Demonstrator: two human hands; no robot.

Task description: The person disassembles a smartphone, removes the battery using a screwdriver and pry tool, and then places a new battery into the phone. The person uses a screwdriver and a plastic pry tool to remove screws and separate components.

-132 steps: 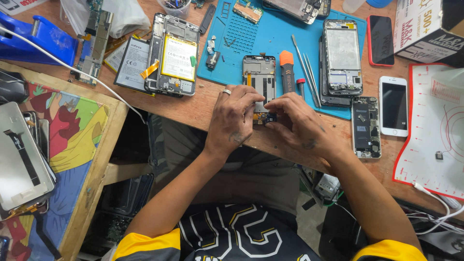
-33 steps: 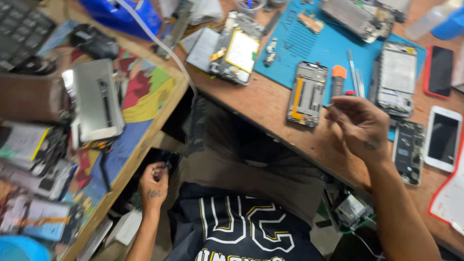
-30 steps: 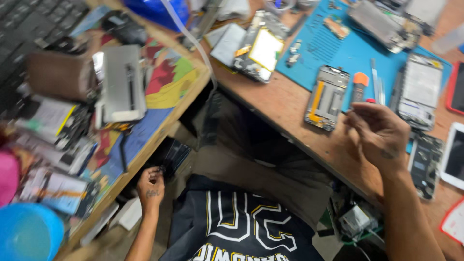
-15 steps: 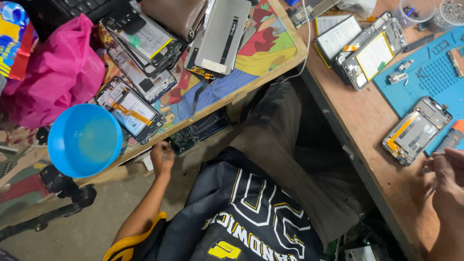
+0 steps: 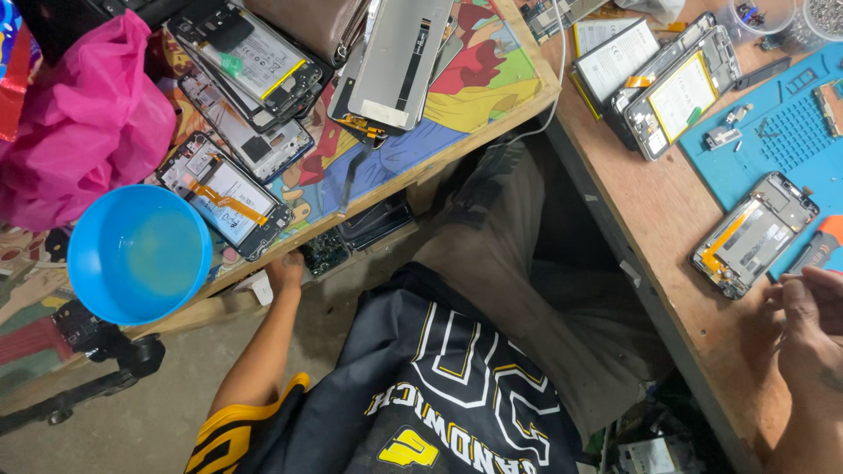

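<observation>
A cluttered repair corner seen from above: a wooden worktop [image 5: 667, 219] runs down the right, and a lower side table [image 5: 457, 96] with a colourful cartoon cover fills the upper left, with bare concrete floor below.

The left arm stretches down and away from the body, elbow nearly straight, reaching under the front edge of the side table. The left hand [image 5: 285, 270] sits at that edge, fingers curled in toward a dark circuit board [image 5: 327, 253] on the shelf beneath; it touches or nearly touches the board, but whether it grips it cannot be told, since the fingertips are hidden by the table edge. The right hand [image 5: 812, 320] rests over the near edge of the worktop at the far right, partly cut off, fingers loosely bent and half closed; nothing is visibly held in it.

Just above the left hand lies an opened phone [image 5: 224, 195] with its insides showing, and a blue plastic bowl [image 5: 139, 253] overhangs the table edge just beside it. A pink plastic bag [image 5: 83, 123] bulges at the far left. Further stripped phones and a grey phone back panel [image 5: 395, 61] are stacked on the table. On the worktop, a phone frame [image 5: 755, 233] lies on the edge of a blue repair mat [image 5: 790, 140], near the right hand.
</observation>
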